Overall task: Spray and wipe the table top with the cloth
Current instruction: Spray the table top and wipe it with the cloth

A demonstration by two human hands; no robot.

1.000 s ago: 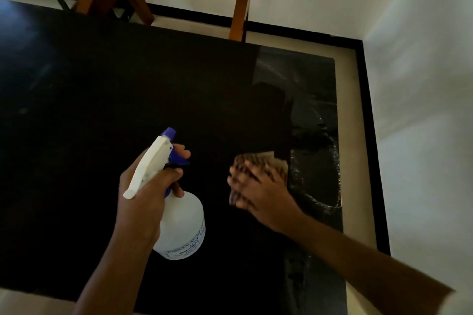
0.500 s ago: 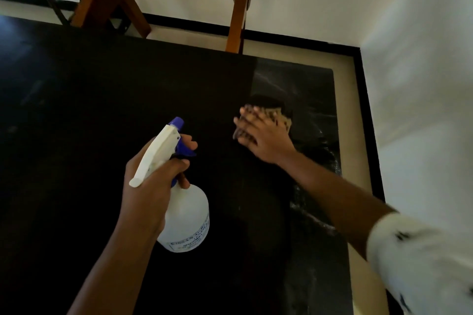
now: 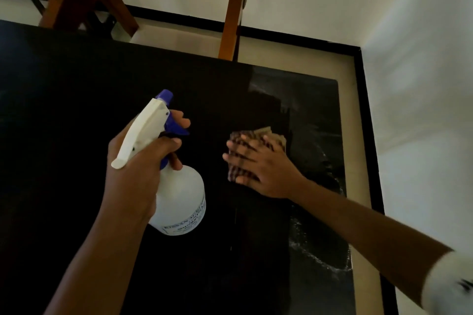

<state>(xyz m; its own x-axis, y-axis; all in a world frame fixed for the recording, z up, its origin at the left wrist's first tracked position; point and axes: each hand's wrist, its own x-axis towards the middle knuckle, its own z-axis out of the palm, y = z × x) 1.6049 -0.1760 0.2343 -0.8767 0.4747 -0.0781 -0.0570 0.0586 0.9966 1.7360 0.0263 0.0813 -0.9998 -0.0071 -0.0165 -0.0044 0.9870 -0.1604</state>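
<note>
The black table top (image 3: 76,110) fills most of the view, with wet streaks along its right side. My left hand (image 3: 138,169) grips the neck of a white spray bottle (image 3: 179,199) with a white head and blue nozzle, holding it upright over the table's middle. To its right my right hand (image 3: 258,163) lies flat with spread fingers on a checked cloth (image 3: 256,140), pressing it onto the table. Most of the cloth is hidden under that hand.
A wooden chair (image 3: 230,13) with a pale seat stands at the table's far edge. A white wall (image 3: 422,110) runs close along the right, with a strip of beige floor (image 3: 358,135) and a black skirting between it and the table.
My right hand slid the cloth away from me across the table, then back toward me and slightly right. The left hand and spray bottle stayed nearly in place.
</note>
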